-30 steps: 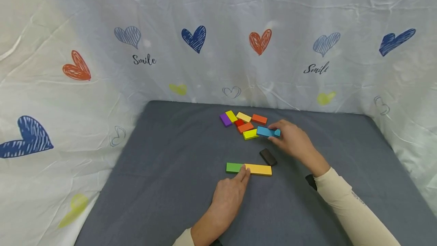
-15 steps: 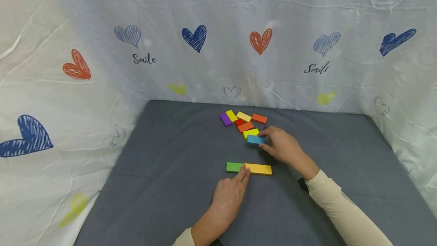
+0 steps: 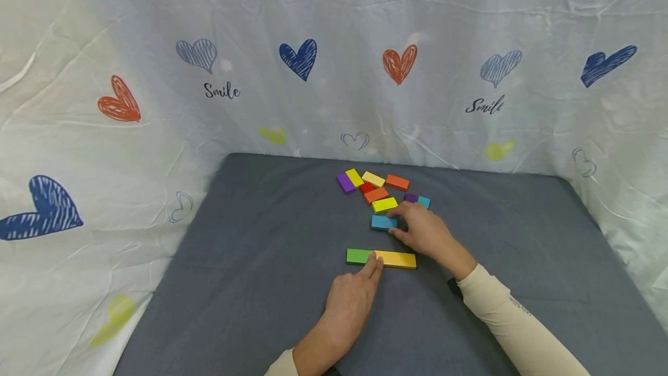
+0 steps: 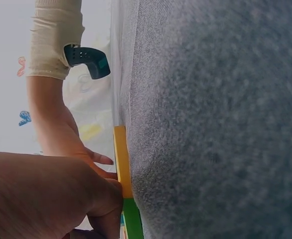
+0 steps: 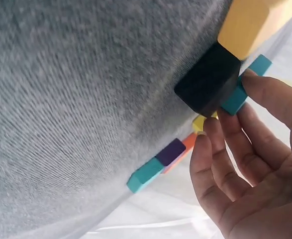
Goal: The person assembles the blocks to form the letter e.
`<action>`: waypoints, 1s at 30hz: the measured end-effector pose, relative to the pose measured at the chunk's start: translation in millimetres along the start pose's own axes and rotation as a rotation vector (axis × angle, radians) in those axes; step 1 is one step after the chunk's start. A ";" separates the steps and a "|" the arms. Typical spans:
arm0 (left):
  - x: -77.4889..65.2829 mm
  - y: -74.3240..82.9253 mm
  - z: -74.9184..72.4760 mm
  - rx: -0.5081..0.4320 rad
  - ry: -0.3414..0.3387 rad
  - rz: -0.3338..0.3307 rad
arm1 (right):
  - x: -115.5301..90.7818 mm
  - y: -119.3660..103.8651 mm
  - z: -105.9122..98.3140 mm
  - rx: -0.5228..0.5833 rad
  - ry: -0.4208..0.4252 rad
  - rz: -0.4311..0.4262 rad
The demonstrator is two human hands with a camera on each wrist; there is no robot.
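My right hand (image 3: 429, 235) pinches a blue rectangular block (image 3: 381, 223) by its right end, between thumb and fingers. It is in front of the loose pile in the head view. My left hand (image 3: 347, 303) presses with straight fingers where a green block (image 3: 357, 256) and an orange-yellow block (image 3: 399, 260) meet end to end in one row. In the left wrist view the yellow block (image 4: 121, 162) stands low on the cloth. A black block (image 5: 210, 79) lies by the yellow one in the right wrist view; the right hand hides it from the head camera.
Loose blocks lie toward the back: a purple one (image 3: 345, 183), a bright yellow one (image 3: 384, 205), an orange one (image 3: 398, 182), a small light-blue one (image 3: 424, 202) and several others. A grey cloth (image 3: 250, 283) covers the table; a heart-printed curtain (image 3: 334, 74) hangs behind.
The right hand has carried the blue block left and toward the row, away from the pile, uncovering a purple and a light-blue block. The left hand stays on the row.
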State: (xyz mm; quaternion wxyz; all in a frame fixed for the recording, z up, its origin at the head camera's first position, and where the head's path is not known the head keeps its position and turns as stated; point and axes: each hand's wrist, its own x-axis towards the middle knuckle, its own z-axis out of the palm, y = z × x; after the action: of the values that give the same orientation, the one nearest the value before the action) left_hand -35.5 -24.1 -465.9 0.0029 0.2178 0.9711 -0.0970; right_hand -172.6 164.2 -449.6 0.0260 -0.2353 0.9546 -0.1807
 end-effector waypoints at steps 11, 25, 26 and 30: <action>0.0 0.7 0.1 0.011 -0.010 -0.007 | -1.2 3.7 8.8 -0.004 0.004 0.007; 0.1 0.8 -0.5 0.004 -0.021 -0.009 | -1.7 0.9 8.7 -0.024 0.004 0.032; -0.2 0.8 -0.5 0.004 -0.016 -0.009 | -1.9 0.8 8.8 -0.026 0.005 0.032; -0.9 0.6 -0.1 0.006 0.003 -0.006 | -2.0 1.1 9.6 -0.036 0.005 0.033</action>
State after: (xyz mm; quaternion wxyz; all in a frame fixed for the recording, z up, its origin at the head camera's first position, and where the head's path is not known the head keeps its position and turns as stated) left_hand -34.4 -24.0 -465.9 0.0005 0.2149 0.9715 -0.0998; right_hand -170.0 162.9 -459.0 0.0224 -0.2194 0.9616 -0.1635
